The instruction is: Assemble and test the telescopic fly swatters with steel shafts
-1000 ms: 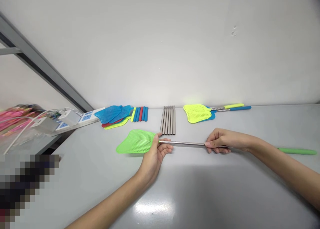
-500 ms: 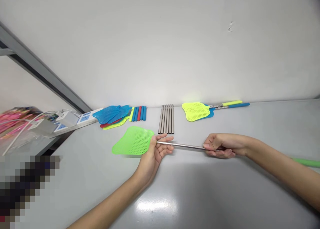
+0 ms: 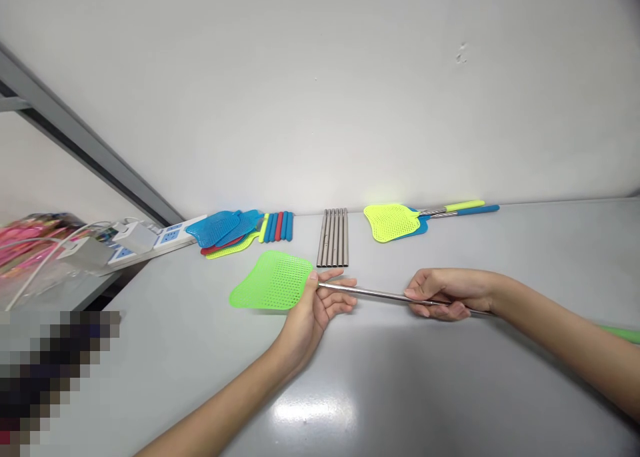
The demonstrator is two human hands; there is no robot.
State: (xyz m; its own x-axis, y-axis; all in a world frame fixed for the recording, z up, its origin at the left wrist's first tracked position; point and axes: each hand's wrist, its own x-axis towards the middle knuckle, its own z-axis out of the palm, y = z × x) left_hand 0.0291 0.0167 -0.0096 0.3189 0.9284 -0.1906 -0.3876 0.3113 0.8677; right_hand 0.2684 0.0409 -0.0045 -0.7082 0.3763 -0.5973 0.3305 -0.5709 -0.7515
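A fly swatter with a green perforated head (image 3: pixel 275 282) and an extended thin metal rod (image 3: pixel 373 292) is held over the table. My left hand (image 3: pixel 320 300) grips it where head and rod join, the thumb pressed on top and the other fingers loosely spread beneath. Farther right along the rod, my right hand (image 3: pixel 440 296) pinches it between thumb and fingers. The rod runs on behind my right forearm, and its green handle (image 3: pixel 620 334) shows at the right edge.
Behind lie swatter heads (image 3: pixel 215 229), coloured handle grips (image 3: pixel 279 227) and a row of metal tubes (image 3: pixel 333 237). Farther right are a yellow swatter (image 3: pixel 393 222) and a blue-handled swatter (image 3: pixel 477 210). A power strip (image 3: pixel 167 238) with white plugs and cables sits left, beside plastic-wrapped goods (image 3: pixel 37 240).
The green head and my left hand have shifted slightly right. The green handle has slid farther toward the right edge, while my right hand stays nearly in place.
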